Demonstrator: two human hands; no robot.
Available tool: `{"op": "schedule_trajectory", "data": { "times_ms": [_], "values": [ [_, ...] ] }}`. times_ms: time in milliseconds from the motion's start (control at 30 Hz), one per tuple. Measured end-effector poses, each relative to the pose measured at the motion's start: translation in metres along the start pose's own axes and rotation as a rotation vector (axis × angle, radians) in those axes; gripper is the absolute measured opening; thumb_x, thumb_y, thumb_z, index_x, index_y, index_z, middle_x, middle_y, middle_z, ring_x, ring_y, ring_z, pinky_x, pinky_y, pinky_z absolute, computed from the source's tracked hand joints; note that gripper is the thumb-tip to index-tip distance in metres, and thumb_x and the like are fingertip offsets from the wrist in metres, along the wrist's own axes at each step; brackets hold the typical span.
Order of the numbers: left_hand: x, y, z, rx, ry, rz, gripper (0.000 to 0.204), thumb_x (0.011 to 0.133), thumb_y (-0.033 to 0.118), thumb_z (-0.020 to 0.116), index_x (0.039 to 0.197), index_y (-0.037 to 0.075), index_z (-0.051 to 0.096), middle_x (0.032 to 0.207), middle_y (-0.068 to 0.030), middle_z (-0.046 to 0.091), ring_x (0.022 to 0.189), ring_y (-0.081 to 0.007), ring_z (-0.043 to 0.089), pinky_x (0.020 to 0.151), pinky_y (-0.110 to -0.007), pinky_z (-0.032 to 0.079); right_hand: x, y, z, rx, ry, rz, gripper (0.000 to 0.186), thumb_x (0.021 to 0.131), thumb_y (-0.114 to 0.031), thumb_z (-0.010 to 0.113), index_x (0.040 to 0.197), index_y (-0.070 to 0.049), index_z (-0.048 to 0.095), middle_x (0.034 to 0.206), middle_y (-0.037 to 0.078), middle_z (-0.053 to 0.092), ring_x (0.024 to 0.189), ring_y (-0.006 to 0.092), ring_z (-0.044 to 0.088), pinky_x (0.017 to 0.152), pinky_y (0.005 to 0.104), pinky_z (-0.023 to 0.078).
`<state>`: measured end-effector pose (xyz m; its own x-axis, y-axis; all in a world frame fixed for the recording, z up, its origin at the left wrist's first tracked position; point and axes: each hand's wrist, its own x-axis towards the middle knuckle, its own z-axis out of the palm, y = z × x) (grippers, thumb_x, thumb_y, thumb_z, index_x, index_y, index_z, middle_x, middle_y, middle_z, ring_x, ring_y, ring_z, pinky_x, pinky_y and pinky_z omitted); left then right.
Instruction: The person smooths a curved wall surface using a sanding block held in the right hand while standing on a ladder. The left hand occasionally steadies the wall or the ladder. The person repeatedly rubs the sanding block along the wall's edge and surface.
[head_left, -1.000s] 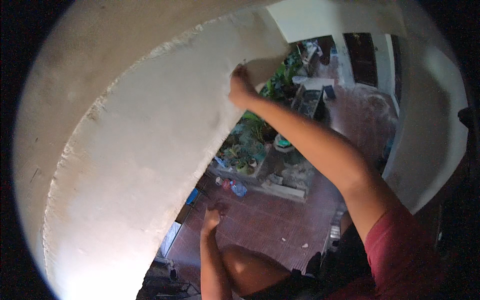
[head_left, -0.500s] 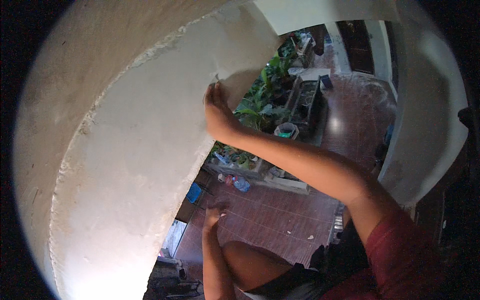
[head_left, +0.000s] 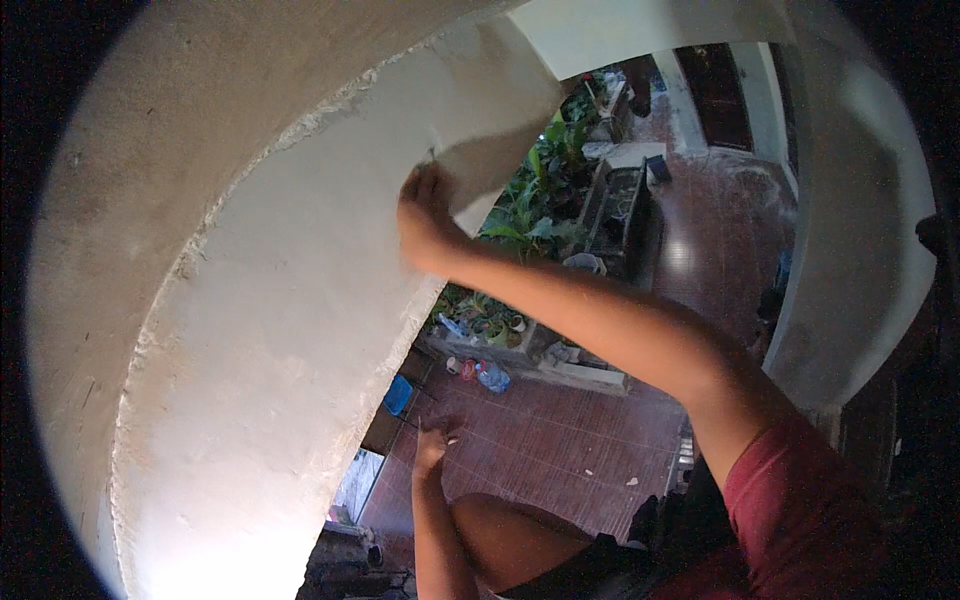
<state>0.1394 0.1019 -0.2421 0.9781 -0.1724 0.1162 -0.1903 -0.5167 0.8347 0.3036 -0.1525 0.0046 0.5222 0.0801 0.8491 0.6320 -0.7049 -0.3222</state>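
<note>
A long pale plastered surface with a rough, ragged edge runs diagonally across the left half. My right hand is up against it, near its inner edge. Its fingers are pinched together at the plaster, with a small thin tip just beyond them; whatever they hold is too small to name. Lower down, my left hand hangs over the red floor, away from the plaster. Its thumb shows, but the other fingers blur into the dark floor behind.
Below lies a reddish tiled floor with small pale scraps. Leafy plants fill a bed beside a long dark trough. A clear plastic bottle and a blue chair seat stand below the plaster's edge. A curved pale wall rises at right.
My right hand has shifted slightly left along the plaster, its fingers still together. The view has tilted a little, so the floor and plants sit slightly lower and farther right.
</note>
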Motion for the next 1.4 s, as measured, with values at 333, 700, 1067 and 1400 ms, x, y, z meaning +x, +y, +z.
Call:
{"op": "schedule_trajectory", "data": {
  "times_ms": [333,700,1067,1400],
  "values": [
    [0.001,-0.001,0.000,-0.268,0.068,-0.075,0.068,0.077,0.047,0.059,0.123,0.001,0.040,0.114,-0.0145,0.056,0.103,-0.0271,0.056,0.070,-0.035,0.049,0.043,0.039,-0.018,-0.102,-0.041,0.027,0.071,0.067,-0.004,0.053,0.118,0.029,0.017,0.122,0.047,0.021,0.118,0.0564,0.022,0.102,0.0563,0.014],
    [0.011,-0.051,-0.020,0.300,0.014,0.112,0.061,0.081,0.026,0.059,0.130,0.007,0.028,0.115,-0.0168,0.053,0.098,-0.0295,0.057,0.068,-0.037,0.051,0.060,0.085,0.010,-0.564,-0.221,-0.034,0.048,0.072,-0.012,0.051,0.112,0.014,0.050,0.117,0.036,0.042,0.108,0.0508,0.040,0.091,0.0575,0.031],
    [0.015,-0.013,0.000,-0.353,0.309,-0.313,0.064,0.082,0.017,0.054,0.135,0.011,0.019,0.112,-0.0168,0.056,0.097,-0.0298,0.058,0.070,-0.038,0.049,-0.003,0.099,0.024,-0.042,-0.051,0.071,0.063,0.067,0.003,0.046,0.119,0.027,0.019,0.120,0.045,0.022,0.116,0.0557,0.024,0.102,0.0558,0.016],
    [0.000,0.012,0.010,0.075,0.124,-0.439,0.040,0.083,0.029,0.048,0.114,0.006,0.053,0.114,-0.0114,0.056,0.100,-0.0214,0.056,0.077,-0.037,0.045,-0.359,0.250,0.103,0.383,-0.555,0.833,0.050,0.075,-0.011,0.051,0.121,0.004,0.039,0.111,0.028,0.049,0.104,0.0386,0.050,0.086,0.0442,0.041]
  ]
}}
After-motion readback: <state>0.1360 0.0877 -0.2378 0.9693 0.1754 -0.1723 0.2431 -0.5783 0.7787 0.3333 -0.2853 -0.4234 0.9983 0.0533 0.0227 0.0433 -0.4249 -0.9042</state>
